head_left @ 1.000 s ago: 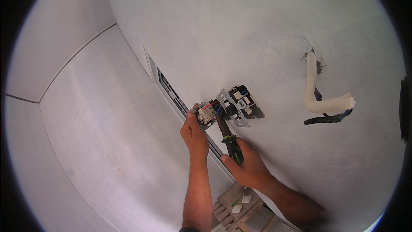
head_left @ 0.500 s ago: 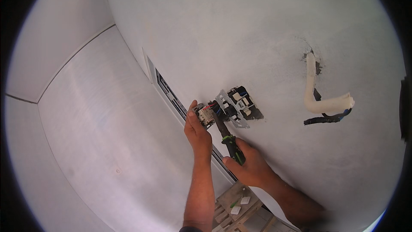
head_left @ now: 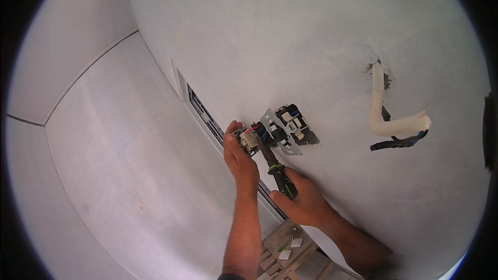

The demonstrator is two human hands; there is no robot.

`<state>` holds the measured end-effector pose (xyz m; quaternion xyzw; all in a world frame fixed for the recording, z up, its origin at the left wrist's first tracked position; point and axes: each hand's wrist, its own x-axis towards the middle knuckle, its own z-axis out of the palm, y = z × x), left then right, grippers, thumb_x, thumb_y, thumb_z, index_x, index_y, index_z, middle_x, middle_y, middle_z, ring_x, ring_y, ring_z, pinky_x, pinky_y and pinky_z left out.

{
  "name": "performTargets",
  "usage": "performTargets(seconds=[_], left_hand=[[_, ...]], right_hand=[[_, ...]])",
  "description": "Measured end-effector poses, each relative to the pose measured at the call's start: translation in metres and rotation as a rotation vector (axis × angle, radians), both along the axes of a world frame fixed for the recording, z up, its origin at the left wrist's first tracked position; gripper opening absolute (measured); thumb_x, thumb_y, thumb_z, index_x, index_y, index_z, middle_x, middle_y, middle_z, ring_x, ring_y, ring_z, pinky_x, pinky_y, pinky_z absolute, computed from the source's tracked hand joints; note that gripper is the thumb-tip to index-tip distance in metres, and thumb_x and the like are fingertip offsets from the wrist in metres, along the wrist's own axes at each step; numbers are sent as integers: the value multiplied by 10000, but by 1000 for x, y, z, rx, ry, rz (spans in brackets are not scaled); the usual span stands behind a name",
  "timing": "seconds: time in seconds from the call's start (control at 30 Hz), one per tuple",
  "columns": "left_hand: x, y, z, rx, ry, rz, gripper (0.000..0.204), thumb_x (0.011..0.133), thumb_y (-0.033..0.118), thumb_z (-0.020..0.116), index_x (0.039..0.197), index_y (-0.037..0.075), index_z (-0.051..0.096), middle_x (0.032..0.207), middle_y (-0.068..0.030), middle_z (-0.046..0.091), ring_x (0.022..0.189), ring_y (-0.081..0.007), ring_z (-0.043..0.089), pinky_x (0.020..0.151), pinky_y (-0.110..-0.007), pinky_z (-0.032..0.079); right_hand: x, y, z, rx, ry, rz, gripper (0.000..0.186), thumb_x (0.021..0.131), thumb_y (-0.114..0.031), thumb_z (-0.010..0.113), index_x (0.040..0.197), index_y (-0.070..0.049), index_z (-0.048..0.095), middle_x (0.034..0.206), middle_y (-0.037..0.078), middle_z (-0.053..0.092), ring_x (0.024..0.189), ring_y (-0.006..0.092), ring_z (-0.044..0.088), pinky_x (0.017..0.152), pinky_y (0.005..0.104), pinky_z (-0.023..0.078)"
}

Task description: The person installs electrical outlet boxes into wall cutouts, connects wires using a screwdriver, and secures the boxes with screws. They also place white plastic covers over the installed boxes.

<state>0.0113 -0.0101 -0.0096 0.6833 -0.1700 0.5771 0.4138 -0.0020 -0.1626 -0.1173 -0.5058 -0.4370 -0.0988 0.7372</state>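
My left hand (head_left: 239,156) is closed round the edge of a cream-backed switch or socket insert (head_left: 249,140), held out from the wall. Red and blue wires (head_left: 264,131) run from it toward the opening in the wall. In my right hand (head_left: 305,203) is a screwdriver (head_left: 283,180) with a black and green handle, its dark shaft pointing up to the insert. The tip meets the wires beside the insert; its exact contact is hidden. Just right of the wires, a metal mounting frame (head_left: 280,134) stands tilted out, with another insert (head_left: 293,123) beside it in the dark wall box.
A cream insulated pipe (head_left: 377,101) with black cables (head_left: 391,145) sticks out of a rough hole at the right. A slotted strip (head_left: 203,114) runs along the corner at the left. Below, a wooden platform (head_left: 280,234) carries white square pieces (head_left: 296,242) and a green item.
Both hands keep their grips, with the screwdriver in nearly the same place at the insert. The view has shifted only slightly.
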Motion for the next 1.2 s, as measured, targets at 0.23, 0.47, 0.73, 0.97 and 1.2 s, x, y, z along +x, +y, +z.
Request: performTargets(seconds=[0.23, 0.47, 0.73, 0.97, 1.2], left_hand=[[-3, -10, 1, 65, -28, -68, 526, 1124, 425, 314, 1387, 19, 519, 1360, -130, 581, 1151, -180, 592, 1008, -321, 458], [-8, -9, 6, 226, -63, -15, 506, 1118, 434, 295, 1374, 32, 467, 1444, -153, 511, 1258, -222, 519, 1055, -359, 408], [-8, -27, 1, 110, -89, 117, 455, 1128, 376, 290, 1299, 23, 519, 1241, -110, 551, 1129, -186, 523, 985, -329, 418], [-4, -29, 2, 131, -92, 266, 430, 1131, 382, 310, 1261, 31, 523, 1206, -87, 548, 1065, -163, 515, 958, -315, 421], [-12, -30, 6, 101, -50, 80, 428, 1110, 408, 385, 1202, 43, 590, 1121, -47, 585, 983, -124, 528, 908, -293, 431]], right_hand=[[-3, -5, 2, 0, 28, 38, 495, 887, -236, 716, 1258, 41, 542, 886, 181, 648, 800, 283, 647, 753, 402, 525], [-8, -11, 6, -28, 17, 43, 570, 818, -159, 711, 1316, 41, 520, 903, 178, 640, 806, 268, 634, 772, 392, 525], [-2, -6, 1, -36, -19, -4, 576, 786, -90, 656, 1325, 44, 504, 917, 231, 648, 813, 340, 661, 780, 422, 536], [-2, -1, 2, -77, 14, 35, 622, 798, -92, 638, 1370, 52, 441, 881, 226, 630, 786, 343, 647, 748, 426, 526], [1, -5, 0, -140, 14, 2, 568, 873, -90, 568, 1410, 39, 436, 1012, 240, 658, 928, 393, 664, 869, 458, 513]])
